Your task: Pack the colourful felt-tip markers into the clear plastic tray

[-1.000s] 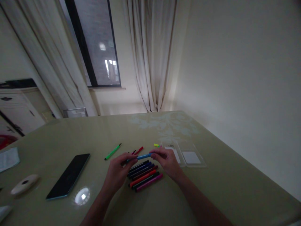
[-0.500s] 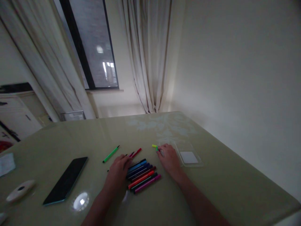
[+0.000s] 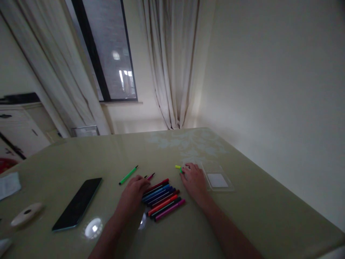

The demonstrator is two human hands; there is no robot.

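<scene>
My left hand (image 3: pixel 134 190) is over the table with its fingers curled round a pink felt-tip pen (image 3: pixel 151 176); the tip of another pen shows by the fingers. Just right of it, a slanting row holds a red pen (image 3: pixel 159 185), a blue pen (image 3: pixel 161 190), an orange pen (image 3: pixel 165 205), a purple pen (image 3: pixel 170 210) and several dark ones. My right hand (image 3: pixel 194 180) lies over the left half of a clear plastic case (image 3: pixel 228 184), fingers bent on a green pen end (image 3: pixel 181 170). A yellow pen end (image 3: pixel 178 167) pokes out beside it. The hand hides the rest.
A bright green pen (image 3: pixel 128 175) lies alone beyond my left hand. Farther left are a black phone (image 3: pixel 77 204), a pale oval object (image 3: pixel 26 214) and a folded whitish cloth or paper (image 3: pixel 9 185). The wall (image 3: pixel 275 108) borders the table's right side.
The red pen has come down to the top of the row, beside the blue one. My left hand has drawn slightly left, off the row. The right hand has barely moved.
</scene>
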